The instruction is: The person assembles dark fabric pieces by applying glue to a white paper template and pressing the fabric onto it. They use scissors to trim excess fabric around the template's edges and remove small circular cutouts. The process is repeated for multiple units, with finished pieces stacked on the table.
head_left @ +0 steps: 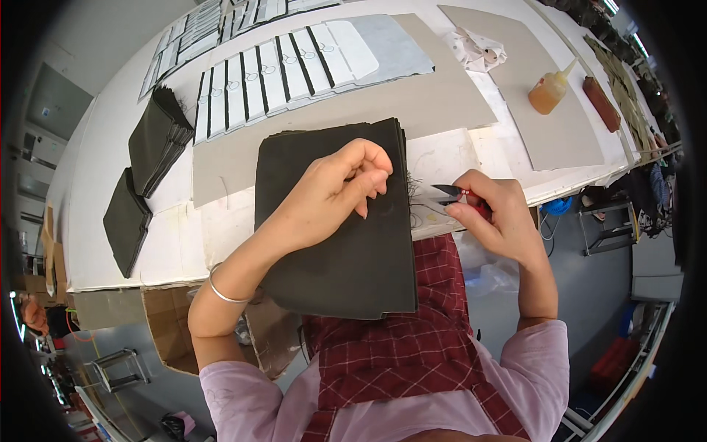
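A stack of dark olive-black fabric pieces lies at the table's front edge and juts over it toward me. Above its upper part, my left hand is closed, thumb and fingertips pressed together. Whatever they pinch, if anything, is too small to make out. My right hand grips a pair of thread snips, their dark blades apart and pointing left at the stack's right edge. Loose dark threads stick out from that edge, between the stack and the blades.
Two more dark fabric stacks stand at the left. Farther back lie white pattern sheets with black strips on grey card. At right are a crumpled white wrapper, an amber squeeze bottle and a red-brown block. A cardboard box sits below.
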Demonstrator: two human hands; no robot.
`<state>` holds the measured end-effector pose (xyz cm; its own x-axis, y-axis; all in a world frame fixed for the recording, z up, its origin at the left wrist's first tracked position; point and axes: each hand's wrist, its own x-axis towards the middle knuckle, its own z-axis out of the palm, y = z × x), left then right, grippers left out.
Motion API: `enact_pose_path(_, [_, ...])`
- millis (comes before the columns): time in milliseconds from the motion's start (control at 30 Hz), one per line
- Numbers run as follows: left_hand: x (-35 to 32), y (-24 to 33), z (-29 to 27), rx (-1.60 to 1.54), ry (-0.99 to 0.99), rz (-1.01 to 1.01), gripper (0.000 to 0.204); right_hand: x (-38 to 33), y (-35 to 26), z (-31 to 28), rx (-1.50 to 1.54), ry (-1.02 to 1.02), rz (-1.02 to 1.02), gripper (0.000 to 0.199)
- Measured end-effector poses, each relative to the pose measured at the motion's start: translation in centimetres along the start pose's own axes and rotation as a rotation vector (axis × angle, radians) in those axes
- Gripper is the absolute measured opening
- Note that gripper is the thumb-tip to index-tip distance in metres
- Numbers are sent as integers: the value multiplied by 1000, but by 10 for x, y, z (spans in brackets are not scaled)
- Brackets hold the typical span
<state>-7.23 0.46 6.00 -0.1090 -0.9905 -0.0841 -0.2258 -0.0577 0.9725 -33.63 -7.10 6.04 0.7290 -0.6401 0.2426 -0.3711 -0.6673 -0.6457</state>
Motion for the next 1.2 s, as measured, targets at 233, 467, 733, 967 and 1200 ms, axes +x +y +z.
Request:
enact_pose_path(233, [-2,3,12,332,5,276,8,7,-8,-7,-159,-137,-142,30])
enact_pose_path(467, [-2,-6,9,48,23,54,12,28,-10,0,-269,-208,-166,35])
enact_pose_path(733, [-3,-5,10,38,28,35,13,36,-7,9,-260,-228,-217,33])
enact_pose_path(967, [2,-12,11,1,42,38,13,33,9,21,-49,-214,-187,30])
enact_pose_path(1200, [-41,-8,-19,-357,220,47,15,-2,36,43,832,-93,112,17])
